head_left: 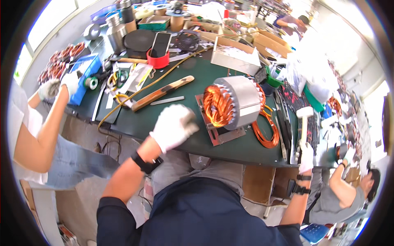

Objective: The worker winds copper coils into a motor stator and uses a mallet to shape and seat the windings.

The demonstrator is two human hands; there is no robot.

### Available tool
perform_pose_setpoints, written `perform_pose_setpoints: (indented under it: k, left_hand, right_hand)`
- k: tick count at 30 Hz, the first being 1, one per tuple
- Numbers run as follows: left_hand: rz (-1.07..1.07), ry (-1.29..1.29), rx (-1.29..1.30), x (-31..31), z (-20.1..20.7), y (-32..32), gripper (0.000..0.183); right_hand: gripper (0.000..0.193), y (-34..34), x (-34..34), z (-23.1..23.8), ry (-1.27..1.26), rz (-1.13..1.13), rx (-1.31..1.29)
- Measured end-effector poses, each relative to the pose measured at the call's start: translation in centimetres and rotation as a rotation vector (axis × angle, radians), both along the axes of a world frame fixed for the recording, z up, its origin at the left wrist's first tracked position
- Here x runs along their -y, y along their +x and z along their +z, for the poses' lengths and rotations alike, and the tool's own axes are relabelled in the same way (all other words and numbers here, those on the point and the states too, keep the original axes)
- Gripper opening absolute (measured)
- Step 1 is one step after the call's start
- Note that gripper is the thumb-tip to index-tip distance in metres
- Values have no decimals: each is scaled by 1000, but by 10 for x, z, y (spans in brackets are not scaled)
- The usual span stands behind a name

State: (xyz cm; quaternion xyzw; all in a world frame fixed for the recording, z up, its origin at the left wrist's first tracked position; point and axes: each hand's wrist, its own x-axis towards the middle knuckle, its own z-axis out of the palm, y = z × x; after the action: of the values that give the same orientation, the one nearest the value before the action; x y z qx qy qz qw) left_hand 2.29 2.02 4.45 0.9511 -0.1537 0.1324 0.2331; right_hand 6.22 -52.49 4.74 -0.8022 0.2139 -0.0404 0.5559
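My right hand (306, 158), in a white glove, grips the handle of a white-headed mallet (304, 112) upright at the table's front right. My left hand (174, 128), also gloved, hovers over the front edge with its fingers curled in. It is slightly blurred, and whatever lies inside it is hidden. To its right a motor stator (245, 100) lies on its side, with copper windings (218, 107) bulging from its near end. A reddish metal stand (219, 137) carries it. Orange lead wires (266, 135) hang in a loop from its right side.
Behind my left hand lie a wooden stick (164, 92) and a pale flat strip (167, 100). A phone (160, 44) leans in a red holder (158, 60). Long dark tools (283, 119) lie beside the wires. Co-workers sit close on both sides.
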Motion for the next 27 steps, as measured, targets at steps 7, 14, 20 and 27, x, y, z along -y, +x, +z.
perform_pose_setpoints:
  k: [7, 14, 20, 27]
  left_hand:
    - [500, 305, 42, -120, -41, 42, 32]
    - [282, -57, 191, -114, -21, -56, 36]
    - [78, 0, -145, -74, -12, -63, 35]
    - [76, 77, -141, -66, -17, -45, 39]
  right_hand:
    - [7, -35, -161, -30, 180, 32, 452]
    - [8, -57, -135, -35, 180, 96, 363]
    - [23, -46, -193, 145, 27, 264, 918]
    - [34, -81, -272, 2, -525, 913, -97]
